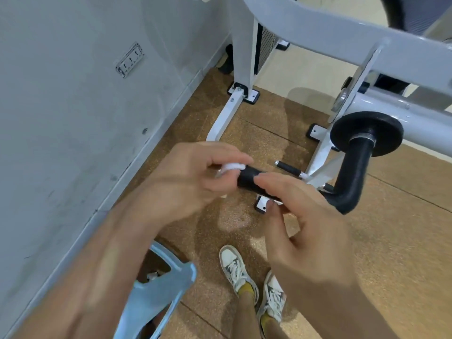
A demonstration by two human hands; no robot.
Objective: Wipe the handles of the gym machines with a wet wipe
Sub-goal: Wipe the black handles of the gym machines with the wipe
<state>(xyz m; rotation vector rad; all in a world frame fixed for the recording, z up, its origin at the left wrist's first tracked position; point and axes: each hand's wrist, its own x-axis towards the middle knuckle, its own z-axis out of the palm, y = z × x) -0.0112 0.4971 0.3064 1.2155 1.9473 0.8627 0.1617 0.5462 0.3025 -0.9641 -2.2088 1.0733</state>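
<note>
left hand (186, 184) pinches a crumpled white wet wipe (231, 167) against the tip of a black padded bent handle (352, 182); right hand (300, 216) curls round it, above speckled brown floor (396, 253) beside a grey wall (61, 123).

A gym; white steel machine frame (318, 28), black padded handle (352, 172), speckled rubber floor (391, 228)
</note>
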